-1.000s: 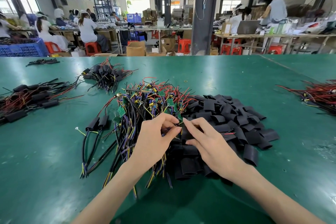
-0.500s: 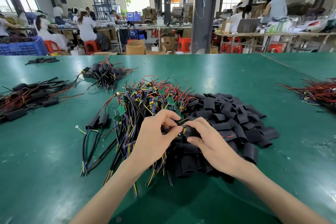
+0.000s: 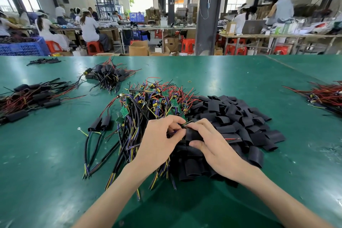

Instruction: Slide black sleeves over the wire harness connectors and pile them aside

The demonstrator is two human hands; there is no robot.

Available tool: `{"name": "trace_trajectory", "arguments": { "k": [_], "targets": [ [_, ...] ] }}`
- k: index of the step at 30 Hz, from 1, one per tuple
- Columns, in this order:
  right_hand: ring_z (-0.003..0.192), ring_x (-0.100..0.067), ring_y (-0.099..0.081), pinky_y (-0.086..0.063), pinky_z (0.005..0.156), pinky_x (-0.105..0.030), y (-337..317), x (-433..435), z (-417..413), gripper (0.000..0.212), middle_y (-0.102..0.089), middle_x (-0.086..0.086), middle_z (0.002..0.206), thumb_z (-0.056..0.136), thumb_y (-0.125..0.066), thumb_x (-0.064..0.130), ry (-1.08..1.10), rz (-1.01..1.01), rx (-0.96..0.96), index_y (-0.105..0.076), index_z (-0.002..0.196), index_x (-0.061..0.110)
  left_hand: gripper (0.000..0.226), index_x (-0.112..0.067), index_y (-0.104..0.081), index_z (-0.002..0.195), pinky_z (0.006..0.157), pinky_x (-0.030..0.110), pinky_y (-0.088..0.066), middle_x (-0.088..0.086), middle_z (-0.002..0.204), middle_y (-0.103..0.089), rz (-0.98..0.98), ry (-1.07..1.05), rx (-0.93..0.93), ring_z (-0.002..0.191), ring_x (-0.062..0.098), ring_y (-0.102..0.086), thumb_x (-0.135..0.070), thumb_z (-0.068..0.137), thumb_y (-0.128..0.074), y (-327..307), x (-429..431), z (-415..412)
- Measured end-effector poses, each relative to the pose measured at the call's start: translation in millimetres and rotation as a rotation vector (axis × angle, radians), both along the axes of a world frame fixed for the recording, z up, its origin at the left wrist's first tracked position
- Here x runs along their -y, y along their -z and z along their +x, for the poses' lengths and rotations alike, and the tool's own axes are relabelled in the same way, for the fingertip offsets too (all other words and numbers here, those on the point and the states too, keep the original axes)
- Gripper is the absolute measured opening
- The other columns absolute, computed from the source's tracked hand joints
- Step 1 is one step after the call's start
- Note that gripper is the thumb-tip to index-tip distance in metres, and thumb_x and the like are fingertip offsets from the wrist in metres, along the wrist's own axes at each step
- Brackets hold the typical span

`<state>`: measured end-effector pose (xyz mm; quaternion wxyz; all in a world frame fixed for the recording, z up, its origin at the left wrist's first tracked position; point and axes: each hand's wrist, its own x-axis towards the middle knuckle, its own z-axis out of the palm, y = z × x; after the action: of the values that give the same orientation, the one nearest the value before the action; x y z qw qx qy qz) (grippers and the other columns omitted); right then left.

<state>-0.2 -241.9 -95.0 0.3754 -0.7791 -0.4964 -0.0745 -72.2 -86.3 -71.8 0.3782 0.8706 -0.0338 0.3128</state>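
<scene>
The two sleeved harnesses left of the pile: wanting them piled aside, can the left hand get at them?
Probably, once freed: the sleeved harnesses lie uncovered on the table near the left hand, which now pinches a wire.

a: centre of the table (image 3: 231, 79)?
b: blocked. the harness heap (image 3: 146, 102) and the sleeve pile (image 3: 240, 116) lie touching. the left hand (image 3: 159, 142), pinching a harness (image 3: 187, 123), and the right hand (image 3: 212, 146), gripping a sleeve (image 3: 192, 134), sit over the seam.
a: left side?
b: two sleeved harnesses (image 3: 101, 123) lie just beside the heap and a finished pile (image 3: 27, 98) sits at the edge, with a bare lane between. a further pile (image 3: 107, 76) lies behind.
a: right?
b: there is a wide bare lane between the sleeve pile and the red-wire pile (image 3: 325, 96).
</scene>
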Motion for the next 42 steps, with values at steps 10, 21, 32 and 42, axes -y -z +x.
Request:
{"name": "trace_trajectory", "arguments": {
  "k": [10, 21, 32, 42],
  "targets": [
    [0.135, -0.012, -0.024, -0.017, 0.114, -0.021, -3.9, 4.9, 2.0, 0.055, -0.03, -0.005, 0.142, 0.089, -0.061, 0.025, 0.204, 0.157, 0.177, -0.039, 0.136, 0.006, 0.006, -0.012, -0.069, 0.083, 0.068, 0.015, -0.044, -0.001, 0.077, -0.062, 0.109, -0.181, 0.325, 0.068, 0.005, -0.054, -0.006, 0.082, -0.07, -18.7, -27.1, -4.7],
    [0.125, -0.028, -0.032, -0.029, 0.106, -0.041, 9.5, 12.8, 23.0, 0.042, -0.042, -0.01, 0.131, 0.086, -0.064, 0.022, 0.488, -0.126, 0.243, -0.051, 0.124, 0.009, 0.029, -0.002, -0.058, 0.116, 0.094, 0.042, -0.045, 0.017, 0.106, -0.064, -0.391, -0.981, -0.053, 0.104, 0.038, -0.057, -0.014, 0.091, -0.053, 3.6, -165.1, -6.5],
    [0.116, -0.018, -0.04, -0.027, 0.098, -0.032, 23.6, 16.5, 35.5, 0.031, -0.043, 0.004, 0.122, 0.093, -0.05, 0.036, 0.464, -0.331, 0.142, -0.051, 0.122, 0.024, 0.034, -0.006, -0.059, 0.115, 0.094, 0.041, -0.038, 0.029, 0.12, -0.051, 0.006, -1.071, -0.737, 0.116, 0.041, -0.04, -0.014, 0.082, -0.056, 15.6, -168.0, -8.3],
    [0.122, -0.014, -0.032, -0.018, 0.104, -0.029, 19.4, 13.1, 32.4, 0.046, -0.043, 0.015, 0.13, 0.096, -0.039, 0.046, 0.389, -0.396, 0.237, -0.034, 0.14, 0.035, 0.033, -0.012, -0.055, 0.126, 0.098, 0.039, -0.041, 0.012, 0.121, -0.061, 0.098, -0.65, -0.195, 0.106, 0.026, -0.054, -0.02, 0.094, -0.05, -28.3, -131.2, 36.7]
  ]
}}
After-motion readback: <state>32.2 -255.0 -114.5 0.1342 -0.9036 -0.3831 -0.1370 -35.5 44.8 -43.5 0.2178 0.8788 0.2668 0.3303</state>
